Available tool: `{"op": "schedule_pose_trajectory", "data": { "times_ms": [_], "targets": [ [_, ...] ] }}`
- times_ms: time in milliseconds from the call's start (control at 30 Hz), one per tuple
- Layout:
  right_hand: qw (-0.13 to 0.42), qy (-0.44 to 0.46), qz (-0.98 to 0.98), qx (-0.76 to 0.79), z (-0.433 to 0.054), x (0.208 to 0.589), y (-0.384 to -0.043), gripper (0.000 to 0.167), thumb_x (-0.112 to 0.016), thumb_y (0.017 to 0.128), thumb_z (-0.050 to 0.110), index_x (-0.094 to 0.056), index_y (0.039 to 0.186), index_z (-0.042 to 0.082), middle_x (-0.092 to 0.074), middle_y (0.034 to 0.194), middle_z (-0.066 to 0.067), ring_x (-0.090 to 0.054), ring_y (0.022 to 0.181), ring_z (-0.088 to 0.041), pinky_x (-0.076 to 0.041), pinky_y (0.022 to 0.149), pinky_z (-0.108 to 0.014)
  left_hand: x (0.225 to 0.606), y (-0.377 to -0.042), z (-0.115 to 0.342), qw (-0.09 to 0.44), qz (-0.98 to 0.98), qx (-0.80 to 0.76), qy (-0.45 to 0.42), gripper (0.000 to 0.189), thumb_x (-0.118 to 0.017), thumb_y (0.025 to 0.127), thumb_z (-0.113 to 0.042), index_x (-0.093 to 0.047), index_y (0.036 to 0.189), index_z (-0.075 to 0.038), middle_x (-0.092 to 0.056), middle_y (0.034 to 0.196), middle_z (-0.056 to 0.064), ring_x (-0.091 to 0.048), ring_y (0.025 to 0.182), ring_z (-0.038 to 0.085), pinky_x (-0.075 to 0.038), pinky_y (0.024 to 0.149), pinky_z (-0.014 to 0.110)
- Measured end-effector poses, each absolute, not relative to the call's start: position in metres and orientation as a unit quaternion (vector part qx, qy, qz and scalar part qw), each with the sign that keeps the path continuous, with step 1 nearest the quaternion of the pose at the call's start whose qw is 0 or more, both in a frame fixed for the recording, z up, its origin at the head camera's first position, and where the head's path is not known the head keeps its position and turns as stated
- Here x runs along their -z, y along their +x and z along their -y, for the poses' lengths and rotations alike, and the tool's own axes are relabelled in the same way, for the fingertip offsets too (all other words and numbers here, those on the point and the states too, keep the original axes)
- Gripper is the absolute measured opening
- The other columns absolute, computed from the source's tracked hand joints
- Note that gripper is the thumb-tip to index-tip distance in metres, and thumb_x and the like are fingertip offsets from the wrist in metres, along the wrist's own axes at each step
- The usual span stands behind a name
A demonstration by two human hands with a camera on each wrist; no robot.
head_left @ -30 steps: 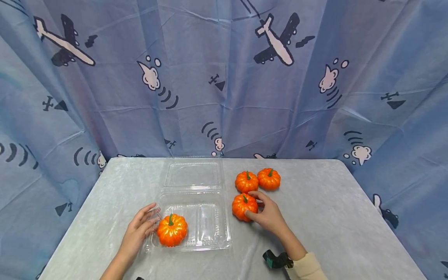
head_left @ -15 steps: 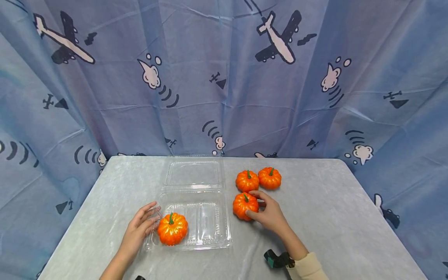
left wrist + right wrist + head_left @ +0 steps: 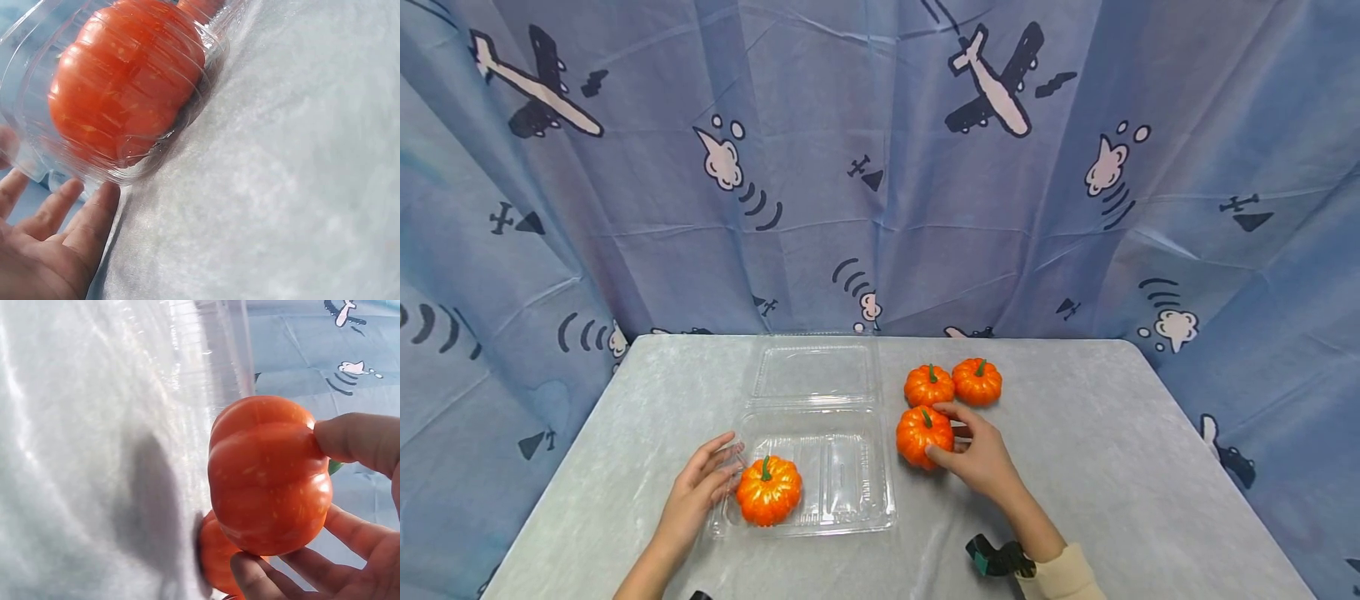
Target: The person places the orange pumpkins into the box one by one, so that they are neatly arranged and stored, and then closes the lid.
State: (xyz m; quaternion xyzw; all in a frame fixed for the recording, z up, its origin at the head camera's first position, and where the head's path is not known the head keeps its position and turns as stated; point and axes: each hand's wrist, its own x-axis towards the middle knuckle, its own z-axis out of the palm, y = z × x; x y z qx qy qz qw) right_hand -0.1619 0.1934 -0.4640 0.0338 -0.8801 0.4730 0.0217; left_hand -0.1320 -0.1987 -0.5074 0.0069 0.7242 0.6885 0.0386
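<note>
My right hand [image 3: 981, 454] grips a small orange pumpkin [image 3: 921, 437] with a green stem, thumb on one side and fingers on the other. In the right wrist view this pumpkin [image 3: 269, 475] is raised over the table, its shadow off to the left. A clear plastic clamshell box [image 3: 850, 525] lies with its lid folded back. Another pumpkin [image 3: 769, 492] sits in the left part of its base. My left hand [image 3: 700, 487] rests against the box's left side, and the left wrist view shows its fairly straight fingers [image 3: 94, 219] touching the plastic.
Two more pumpkins stand side by side behind the right hand, one nearer the box [image 3: 929, 386] and one farther right [image 3: 977, 382]. The box's open lid [image 3: 816, 375] reaches the back of the grey table [image 3: 1112, 467]. A blue curtain [image 3: 820, 167] hangs behind.
The right hand has raised the gripped pumpkin slightly, which shifts a little up and left in the head view. The left hand and the box stay in place.
</note>
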Motion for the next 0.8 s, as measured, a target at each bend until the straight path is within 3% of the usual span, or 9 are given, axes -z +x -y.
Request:
{"op": "schedule_pose_trajectory", "data": {
  "times_ms": [367,800],
  "targets": [
    [0.042,0.09,0.861,-0.498,-0.181,0.446,-0.156,0.053,-0.081,0.074,0.012,-0.061,0.122,0.014,-0.063,0.119,-0.011,-0.063,0.099,-0.028,-0.056,0.079,-0.027,0.506,-0.131,0.199,0.036,-0.726,-0.687,0.009,0.046,-0.045,0.101,-0.009,-0.035,0.145,-0.001,-0.04,0.143,0.029,-0.06,0.109,0.004,-0.053,0.086,0.019],
    [0.019,0.181,0.851,-0.492,-0.149,0.431,-0.151,0.052,-0.079,0.073,0.011,-0.061,0.122,0.014,-0.065,0.12,-0.006,-0.064,0.098,-0.023,-0.056,0.083,-0.03,0.506,-0.133,0.2,0.039,-0.725,-0.688,0.01,0.047,-0.045,0.1,-0.008,-0.035,0.145,-0.001,-0.041,0.142,0.027,-0.06,0.109,0.004,-0.053,0.086,0.019]
  ]
}}
